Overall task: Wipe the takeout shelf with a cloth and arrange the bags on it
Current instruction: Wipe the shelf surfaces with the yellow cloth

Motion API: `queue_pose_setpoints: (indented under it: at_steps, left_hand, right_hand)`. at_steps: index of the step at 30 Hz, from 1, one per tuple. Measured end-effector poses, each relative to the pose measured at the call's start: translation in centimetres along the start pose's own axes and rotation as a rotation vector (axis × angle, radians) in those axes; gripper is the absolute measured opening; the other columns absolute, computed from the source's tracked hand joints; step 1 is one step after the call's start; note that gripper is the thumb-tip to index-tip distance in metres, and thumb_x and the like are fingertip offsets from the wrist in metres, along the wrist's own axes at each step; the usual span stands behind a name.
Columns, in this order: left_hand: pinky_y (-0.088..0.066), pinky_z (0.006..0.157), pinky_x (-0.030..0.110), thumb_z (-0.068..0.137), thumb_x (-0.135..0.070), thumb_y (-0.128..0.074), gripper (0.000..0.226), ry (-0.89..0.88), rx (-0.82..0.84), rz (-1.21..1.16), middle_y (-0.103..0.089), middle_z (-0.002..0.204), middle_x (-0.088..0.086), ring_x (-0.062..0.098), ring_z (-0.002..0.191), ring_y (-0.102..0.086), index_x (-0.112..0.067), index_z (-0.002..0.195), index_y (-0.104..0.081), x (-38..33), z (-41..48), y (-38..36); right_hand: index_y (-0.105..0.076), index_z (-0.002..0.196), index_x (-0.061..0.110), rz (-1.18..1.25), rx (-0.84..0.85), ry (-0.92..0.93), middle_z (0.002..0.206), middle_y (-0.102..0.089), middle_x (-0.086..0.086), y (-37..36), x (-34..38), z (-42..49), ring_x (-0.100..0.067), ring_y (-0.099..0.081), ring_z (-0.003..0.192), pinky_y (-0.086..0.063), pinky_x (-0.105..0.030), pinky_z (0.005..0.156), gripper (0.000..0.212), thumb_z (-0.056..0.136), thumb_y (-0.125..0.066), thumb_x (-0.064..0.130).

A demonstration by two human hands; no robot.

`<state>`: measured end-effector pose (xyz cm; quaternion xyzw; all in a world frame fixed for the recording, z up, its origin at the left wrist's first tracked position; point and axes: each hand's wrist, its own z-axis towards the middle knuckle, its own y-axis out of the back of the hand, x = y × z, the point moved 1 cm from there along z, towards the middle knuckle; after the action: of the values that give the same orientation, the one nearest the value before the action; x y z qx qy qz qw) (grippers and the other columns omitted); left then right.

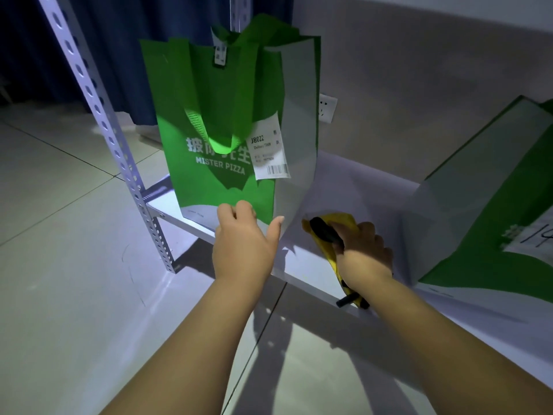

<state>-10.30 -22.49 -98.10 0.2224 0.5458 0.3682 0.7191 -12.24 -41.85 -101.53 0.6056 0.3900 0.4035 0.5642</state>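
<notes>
The upright green non-woven Mister Pizza bag stands on the white metal shelf. The left hand grips its lower corner with curled fingers. Right of them, the right hand clenches a crumpled yellow cloth on the shelf. Farther right lies a second green bag.

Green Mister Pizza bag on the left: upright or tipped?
Upright. The green bag stands on its base on the shelf, opening up; the left hand holds its bottom corner.

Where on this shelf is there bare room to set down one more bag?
The bare patch is the middle of the shelf, between the upright bag and the other bag, behind the right hand with its yellow cloth. The left end is crowded: the upright bag and the left hand fill it.
</notes>
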Motion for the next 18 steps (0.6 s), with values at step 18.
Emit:
queue_pose_setpoints:
  at_steps: [18]
  left_hand:
    - [-0.041,0.065,0.034,0.088,-0.008,-0.048,0.012,-0.006,0.054,-0.217,-0.036,0.129,0.009,0.030,0.070,-0.047,-0.007,0.077,-0.047,-2.8,2.9,-3.1]
  right_hand:
    - [-0.031,0.132,0.048,0.156,-0.011,-0.005,0.121,-0.035,-0.004,-1.2,-1.7,0.8,-0.029,-0.045,0.105,-0.039,-0.040,0.086,0.037,0.096,-0.034,0.047]
